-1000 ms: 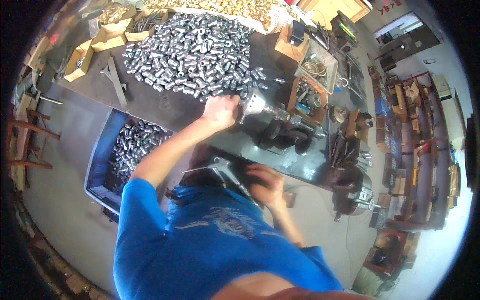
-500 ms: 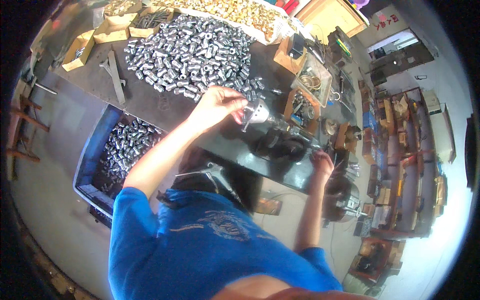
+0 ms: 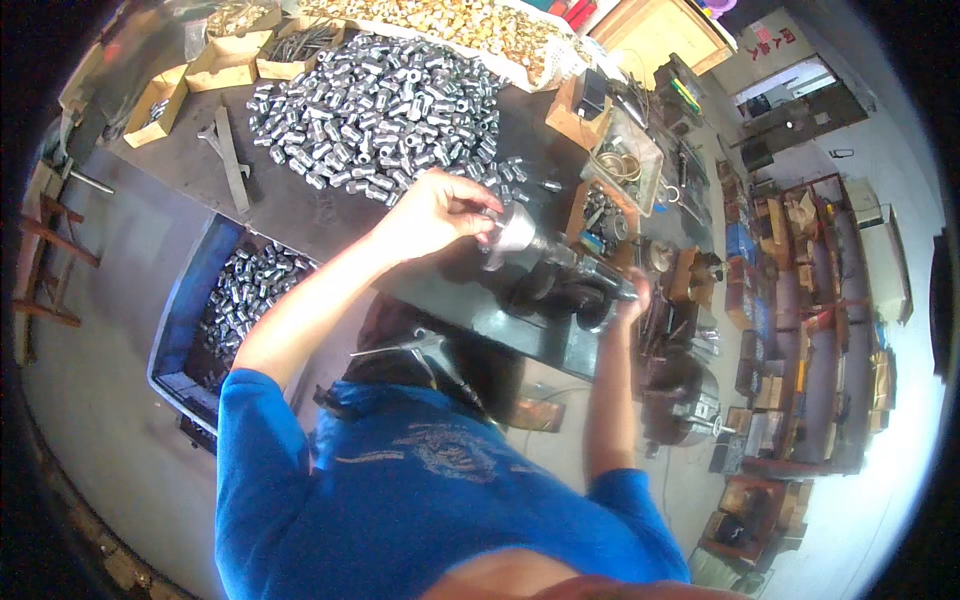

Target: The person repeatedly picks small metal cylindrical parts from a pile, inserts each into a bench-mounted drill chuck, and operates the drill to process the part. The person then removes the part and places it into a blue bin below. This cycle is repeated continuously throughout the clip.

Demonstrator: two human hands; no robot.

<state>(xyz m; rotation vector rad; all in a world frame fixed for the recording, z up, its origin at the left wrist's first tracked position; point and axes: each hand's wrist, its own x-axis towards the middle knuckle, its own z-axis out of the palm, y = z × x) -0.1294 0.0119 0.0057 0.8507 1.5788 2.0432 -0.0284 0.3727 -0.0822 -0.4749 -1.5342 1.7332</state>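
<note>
On the wall at upper right you have red characters; the pale print on your shirt is too unclear to read.

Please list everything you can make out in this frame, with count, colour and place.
Bench: one, dark, centre
Chuck: one, silver, mid-bench
Shaft: one, grey, right of chuck
Silver fittings: too many to count, silver, heaped on bench, more in bin
Bin: one, blue, left, beside bench
Gold parts: many, gold, bench's far side
Boxes: three, tan, bench's far left
Flat bar: one, grey, bench's left
Rack: one, reddish-brown, right
Shirt: one, blue, bottom
Left hand: one, bare, at chuck
Right hand: one, bare, blurred, at shaft's right end
</note>
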